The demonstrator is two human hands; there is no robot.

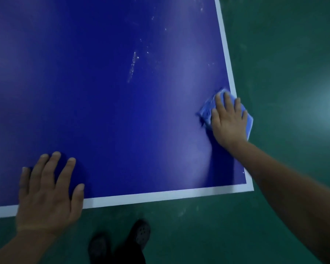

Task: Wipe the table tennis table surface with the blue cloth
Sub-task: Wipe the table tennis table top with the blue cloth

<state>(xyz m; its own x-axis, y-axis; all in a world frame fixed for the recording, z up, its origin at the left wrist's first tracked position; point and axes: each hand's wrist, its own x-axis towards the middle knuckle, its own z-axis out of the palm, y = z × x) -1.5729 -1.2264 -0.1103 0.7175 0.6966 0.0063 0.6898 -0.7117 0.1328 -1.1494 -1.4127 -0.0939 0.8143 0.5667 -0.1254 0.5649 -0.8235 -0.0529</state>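
Our right hand [228, 121] presses flat on cloth [208, 109] at table [103, 111] right edge; streak [132, 66] lies upper-left; left hand [48, 191] flat, empty.

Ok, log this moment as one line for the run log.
right hand: pressing blue cloth flat at table right edge | left hand: flat on near edge | white marks: unwiped

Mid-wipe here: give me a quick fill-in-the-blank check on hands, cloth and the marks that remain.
1. The right hand presses flat on the folded ____ cloth.
2. The cloth sits at the table's ____ edge.
3. The left hand rests flat near the white border stripe, holding ____.
4. The whitish streak lies ____ the cloth.

Missing: blue; right; nothing; beyond
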